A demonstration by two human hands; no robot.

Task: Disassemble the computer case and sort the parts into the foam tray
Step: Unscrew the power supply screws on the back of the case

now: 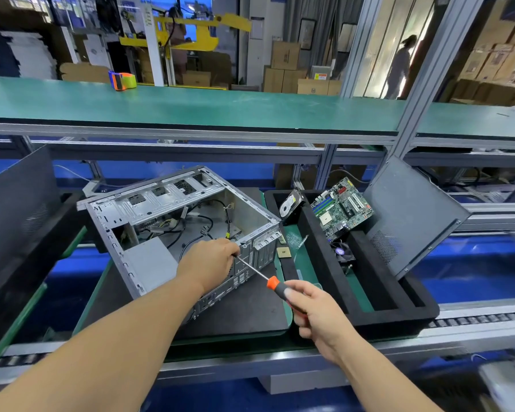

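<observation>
Left hand (211, 261) rests curled over the near rim of the computer case (173, 227), fingers bent down at the rear corner where the screwdriver tip meets the metal; whether they pinch anything there I cannot tell. That case lies on its side on a dark mat (244, 310), open face up, its long axis running from near left to far right, drive bays at the far edge and loose cables on its floor. Just to its right, nearly touching, sits the black foam tray (399, 310), its slots running away from the viewer. A grey side panel (414, 215) leans tilted in the tray's right side. A motherboard (342, 208) stands tilted in a far slot, a hard drive (290, 205) beside it, and a fan (344, 252) lies lower down. Right hand (315, 313) is closed around the handle of the screwdriver (260, 276), whose shaft points up and left toward the case corner. Bare mat lies open nearer than the case.
</observation>
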